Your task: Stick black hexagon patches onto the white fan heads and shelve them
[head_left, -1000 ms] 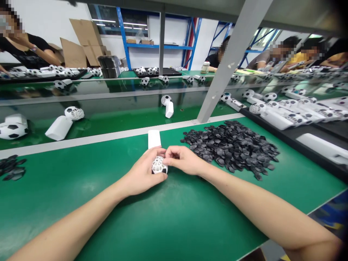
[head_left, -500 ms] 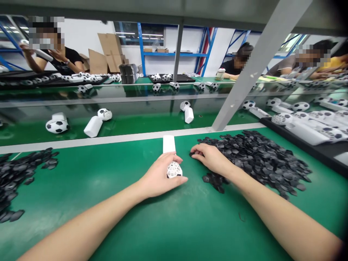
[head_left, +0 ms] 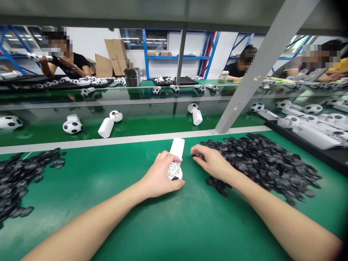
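My left hand (head_left: pixel 160 175) is closed around a white device with a soccer-ball head (head_left: pixel 174 171). Its fingers and thumb grip the ball's sides. The head is an open white lattice on top, with a black patch low on its front. The device's white handle (head_left: pixel 177 148) lies on the green table, pointing away and leaning right. Just right of it, my right hand (head_left: pixel 209 159) is held in a pinch, with a small dark piece (head_left: pixel 193 156) partly showing at its fingertips. Beside and under that hand spreads a heap of flat black pieces (head_left: pixel 261 163).
Another black heap (head_left: pixel 19 177) lies at the left. Behind a pale rail, a green belt (head_left: pixel 152 121) carries several ball-headed devices. A slanted grey post (head_left: pixel 244 79) stands beyond my right hand. At right is a black tray (head_left: pixel 307 150) of devices. Several people sit across.
The device's handle has swung to the right, and the head has turned slightly in my left hand. Devices on the near belt have shifted right; another ball shows at the left edge.
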`<state>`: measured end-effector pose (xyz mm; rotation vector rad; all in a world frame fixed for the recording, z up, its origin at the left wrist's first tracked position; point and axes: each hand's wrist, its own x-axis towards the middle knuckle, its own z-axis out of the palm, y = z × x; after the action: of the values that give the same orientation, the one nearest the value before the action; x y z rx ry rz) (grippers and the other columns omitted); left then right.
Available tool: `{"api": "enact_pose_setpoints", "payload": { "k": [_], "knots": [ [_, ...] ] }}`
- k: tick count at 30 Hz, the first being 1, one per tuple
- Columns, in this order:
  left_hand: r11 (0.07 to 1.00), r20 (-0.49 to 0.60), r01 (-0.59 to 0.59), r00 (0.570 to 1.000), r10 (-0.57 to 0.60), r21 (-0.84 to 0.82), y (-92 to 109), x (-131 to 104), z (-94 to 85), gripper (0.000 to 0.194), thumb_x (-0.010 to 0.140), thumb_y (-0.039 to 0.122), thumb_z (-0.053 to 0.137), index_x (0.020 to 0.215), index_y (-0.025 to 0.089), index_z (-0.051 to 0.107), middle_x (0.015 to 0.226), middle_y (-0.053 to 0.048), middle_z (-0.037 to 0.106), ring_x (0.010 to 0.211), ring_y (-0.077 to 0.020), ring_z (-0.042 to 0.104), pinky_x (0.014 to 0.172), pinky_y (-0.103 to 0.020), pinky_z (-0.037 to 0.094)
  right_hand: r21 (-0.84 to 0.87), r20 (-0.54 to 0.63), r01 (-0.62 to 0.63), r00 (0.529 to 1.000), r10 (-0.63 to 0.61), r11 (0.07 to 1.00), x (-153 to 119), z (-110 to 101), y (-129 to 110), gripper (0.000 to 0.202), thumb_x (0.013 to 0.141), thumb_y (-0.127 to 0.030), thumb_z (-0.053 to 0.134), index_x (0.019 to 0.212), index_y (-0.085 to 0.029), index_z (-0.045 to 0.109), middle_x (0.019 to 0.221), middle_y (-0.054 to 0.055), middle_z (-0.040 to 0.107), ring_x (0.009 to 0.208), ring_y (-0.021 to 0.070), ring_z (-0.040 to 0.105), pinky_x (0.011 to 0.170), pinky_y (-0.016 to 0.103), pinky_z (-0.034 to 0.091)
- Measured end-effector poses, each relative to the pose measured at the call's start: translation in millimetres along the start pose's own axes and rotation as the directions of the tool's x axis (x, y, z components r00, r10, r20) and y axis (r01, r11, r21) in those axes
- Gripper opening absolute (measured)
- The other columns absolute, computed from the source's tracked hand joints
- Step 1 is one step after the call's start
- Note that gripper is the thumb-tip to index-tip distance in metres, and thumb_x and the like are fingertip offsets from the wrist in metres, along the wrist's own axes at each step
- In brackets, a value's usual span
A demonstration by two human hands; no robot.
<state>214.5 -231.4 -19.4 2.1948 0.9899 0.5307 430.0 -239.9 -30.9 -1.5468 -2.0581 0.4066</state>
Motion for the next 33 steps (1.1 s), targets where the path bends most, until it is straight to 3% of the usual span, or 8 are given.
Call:
{"api": "enact_pose_setpoints", "payload": {
  "k": [4,7,12,18,23,27,33],
  "knots": [
    [0.998,0.048,-0.066,0.997,0.065,0.024,-1.1,0.2,-4.3,0.049,0.06,0.022,0.064,0.107,0.023,0.048,0.1,-0.002,0.049,0.099,-0.0226,0.044,0.087,-0.038,0.04,0.146,-0.082,-0.023,0.996,0.035,0.989,-1.5,-1.9,-6.1,0.011,0.082,-0.022,0.049,0.089,-0.021,0.058,0.082,0.001,0.06,0.072,0.0148,0.055,0.067,0.028,0.044],
    [0.999,0.023,-0.039,0.999,0.038,0.025,-0.3,0.3,-4.1,0.051,0.061,0.028,0.067,0.108,0.024,0.049,0.104,-0.003,0.048,0.102,-0.0241,0.044,0.088,-0.039,0.04,0.276,-0.085,-0.023,0.995,0.048,0.961,-3.6,-3.6,-12.0,0.016,0.081,-0.025,0.053,0.094,-0.02,0.06,0.085,0.002,0.062,0.076,0.0154,0.058,0.07,0.028,0.046],
    [1.0,0.057,-0.016,0.998,0.015,0.02,2.1,1.4,-7.7,0.049,0.061,0.029,0.068,0.106,0.023,0.05,0.102,-0.003,0.049,0.098,-0.0238,0.049,0.085,-0.038,0.041,0.21,-0.117,0.157,0.984,-0.134,0.965,-8.9,-4.9,-25.5,0.015,0.084,-0.023,0.052,0.086,-0.023,0.067,0.082,0.003,0.061,0.08,0.0154,0.057,0.075,0.029,0.045],
    [0.994,0.129,-0.099,0.987,0.094,0.035,2.3,2.2,-13.7,0.048,0.061,0.019,0.062,0.107,0.024,0.05,0.101,-0.002,0.052,0.098,-0.0231,0.049,0.084,-0.036,0.042,0.277,-0.001,0.202,0.978,-0.21,0.939,-17.4,0.3,-39.4,0.014,0.086,-0.022,0.051,0.089,-0.022,0.064,0.086,0.002,0.064,0.081,0.0148,0.058,0.075,0.028,0.046],
    [0.995,0.161,-0.088,0.984,0.08,0.041,2.0,2.4,-14.6,0.05,0.061,0.015,0.058,0.109,0.024,0.049,0.103,-0.002,0.052,0.099,-0.0229,0.05,0.084,-0.036,0.042,0.205,0.044,0.337,0.935,-0.353,0.919,-19.8,2.2,-41.2,0.011,0.084,-0.019,0.055,0.086,-0.021,0.065,0.084,0.003,0.063,0.085,0.016,0.054,0.077,0.029,0.044],
    [0.994,0.154,-0.094,0.984,0.085,0.051,1.6,2.8,-13.8,0.054,0.06,0.015,0.059,0.111,0.024,0.048,0.103,-0.003,0.052,0.1,-0.0234,0.049,0.085,-0.036,0.042,0.21,0.062,0.36,0.923,-0.38,0.909,-17.4,7.0,-41.3,0.008,0.083,-0.016,0.056,0.081,-0.02,0.062,0.08,0.001,0.064,0.08,0.0152,0.054,0.076,0.029,0.043],
    [0.991,0.087,-0.12,0.99,0.115,0.056,2.3,3.3,-9.0,0.046,0.064,0.022,0.061,0.108,0.022,0.049,0.098,-0.002,0.053,0.095,-0.0223,0.05,0.085,-0.037,0.041,0.234,-0.003,0.335,0.939,-0.344,0.913,-13.2,17.8,-38.6,0.005,0.078,-0.017,0.062,0.074,-0.018,0.059,0.075,0.001,0.061,0.078,0.0153,0.052,0.072,0.028,0.042]
  ]
}}
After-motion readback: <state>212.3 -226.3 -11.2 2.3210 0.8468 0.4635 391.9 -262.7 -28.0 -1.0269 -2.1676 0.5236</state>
